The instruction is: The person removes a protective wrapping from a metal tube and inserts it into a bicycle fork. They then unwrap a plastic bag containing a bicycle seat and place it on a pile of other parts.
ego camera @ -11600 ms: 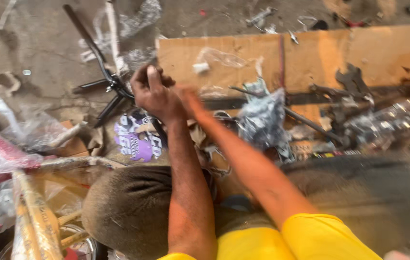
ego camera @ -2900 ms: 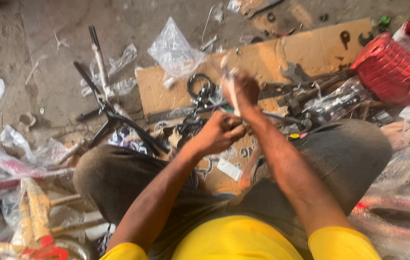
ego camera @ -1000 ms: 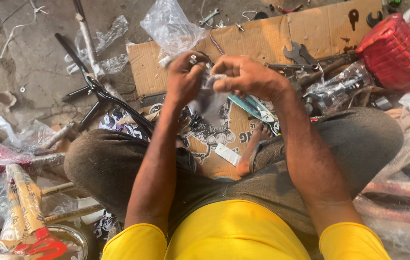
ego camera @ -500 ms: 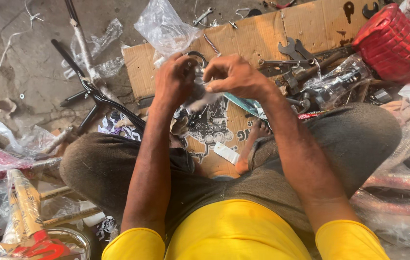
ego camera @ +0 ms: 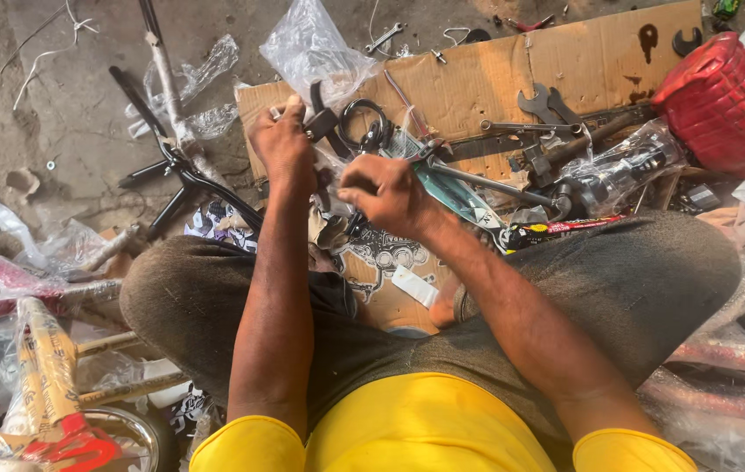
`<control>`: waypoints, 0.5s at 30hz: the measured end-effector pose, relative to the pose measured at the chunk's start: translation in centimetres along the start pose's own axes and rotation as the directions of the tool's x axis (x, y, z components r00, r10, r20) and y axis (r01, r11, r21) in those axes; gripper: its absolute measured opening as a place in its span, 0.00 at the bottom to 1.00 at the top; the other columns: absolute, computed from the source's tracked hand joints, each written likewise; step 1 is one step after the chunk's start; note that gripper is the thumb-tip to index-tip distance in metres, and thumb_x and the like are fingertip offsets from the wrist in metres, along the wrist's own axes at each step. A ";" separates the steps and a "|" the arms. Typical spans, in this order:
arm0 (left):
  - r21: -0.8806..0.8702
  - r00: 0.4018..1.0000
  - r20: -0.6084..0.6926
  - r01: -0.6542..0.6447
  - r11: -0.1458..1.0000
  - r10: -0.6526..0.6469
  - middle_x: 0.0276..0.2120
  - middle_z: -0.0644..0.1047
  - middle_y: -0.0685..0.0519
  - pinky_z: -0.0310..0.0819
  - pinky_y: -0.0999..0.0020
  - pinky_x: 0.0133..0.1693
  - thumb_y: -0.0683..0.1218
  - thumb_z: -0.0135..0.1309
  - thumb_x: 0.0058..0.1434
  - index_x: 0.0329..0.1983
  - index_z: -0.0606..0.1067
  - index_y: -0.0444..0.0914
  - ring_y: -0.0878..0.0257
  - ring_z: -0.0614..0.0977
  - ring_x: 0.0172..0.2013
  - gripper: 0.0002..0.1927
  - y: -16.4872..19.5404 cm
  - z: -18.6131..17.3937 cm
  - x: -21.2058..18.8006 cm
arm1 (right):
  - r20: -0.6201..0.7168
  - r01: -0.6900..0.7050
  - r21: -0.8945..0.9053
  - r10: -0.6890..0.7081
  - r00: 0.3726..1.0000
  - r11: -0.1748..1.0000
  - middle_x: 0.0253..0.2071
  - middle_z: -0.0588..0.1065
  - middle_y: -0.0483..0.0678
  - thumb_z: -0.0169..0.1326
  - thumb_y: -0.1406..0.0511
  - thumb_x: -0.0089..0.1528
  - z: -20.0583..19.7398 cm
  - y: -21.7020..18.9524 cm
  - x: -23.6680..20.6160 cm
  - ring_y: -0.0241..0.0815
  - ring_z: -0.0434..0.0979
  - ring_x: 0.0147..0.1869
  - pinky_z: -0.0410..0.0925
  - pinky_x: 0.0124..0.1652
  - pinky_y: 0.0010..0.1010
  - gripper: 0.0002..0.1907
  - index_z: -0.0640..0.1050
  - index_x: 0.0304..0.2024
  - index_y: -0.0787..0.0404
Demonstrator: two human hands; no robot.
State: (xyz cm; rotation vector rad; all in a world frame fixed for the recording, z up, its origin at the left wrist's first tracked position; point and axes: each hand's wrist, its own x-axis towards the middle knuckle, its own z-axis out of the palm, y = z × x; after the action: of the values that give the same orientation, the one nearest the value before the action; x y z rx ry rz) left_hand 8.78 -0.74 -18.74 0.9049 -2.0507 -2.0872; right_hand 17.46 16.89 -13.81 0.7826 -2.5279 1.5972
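The left hand (ego camera: 283, 144) is closed around a small black part (ego camera: 323, 122), far and left over the cardboard (ego camera: 477, 83). The right hand (ego camera: 387, 190) is nearer and closed; I cannot tell what it holds

A small black metal part (ego camera: 324, 122) sits gripped at upper centre of the frame, above the cardboard, partly hidden by fingers.

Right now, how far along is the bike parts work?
Done: bags are torn open and spanners lie out on the cardboard. In hand: the left hand grips a small dark part; the right hand is closed beside it. Left: the wrapped frame tubes remain covered.
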 end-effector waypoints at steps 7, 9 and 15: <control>-0.468 0.968 0.223 0.207 0.859 -0.112 0.29 0.77 0.48 0.73 0.63 0.24 0.55 0.52 0.70 0.39 0.78 0.28 0.61 0.76 0.24 0.22 -1.3 0.3 0.2 | -0.210 -0.204 0.612 0.406 0.889 0.764 0.46 0.77 0.45 0.65 0.66 0.55 -2.1 2.8 0.2 0.36 0.82 0.36 0.80 0.34 0.29 0.26 0.71 0.55 0.59; -0.479 0.970 0.162 0.239 0.845 -0.183 0.33 0.78 0.47 0.76 0.61 0.25 0.55 0.49 0.70 0.42 0.78 0.29 0.58 0.80 0.27 0.23 -1.5 0.8 -0.3 | -0.279 -0.077 0.411 0.206 0.938 0.908 0.52 0.73 0.54 0.68 0.67 0.57 -2.3 3.3 0.3 0.42 0.77 0.49 0.77 0.44 0.31 0.36 0.64 0.63 0.67; -0.528 0.838 0.544 0.315 0.789 0.030 0.37 0.75 0.50 0.85 0.55 0.36 0.53 0.55 0.67 0.50 0.71 0.35 0.58 0.81 0.35 0.18 -2.9 3.1 -3.5 | -0.071 -0.505 0.667 0.721 0.689 0.548 0.44 0.80 0.53 0.66 0.63 0.56 -2.2 6.2 0.3 0.43 0.83 0.40 0.77 0.37 0.33 0.25 0.77 0.54 0.65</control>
State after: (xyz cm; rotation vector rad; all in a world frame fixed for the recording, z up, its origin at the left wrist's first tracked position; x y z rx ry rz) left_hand 11.24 3.92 -20.39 0.4103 -1.2790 -3.0768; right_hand 14.01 20.73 -17.84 -0.5132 -2.1113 2.5433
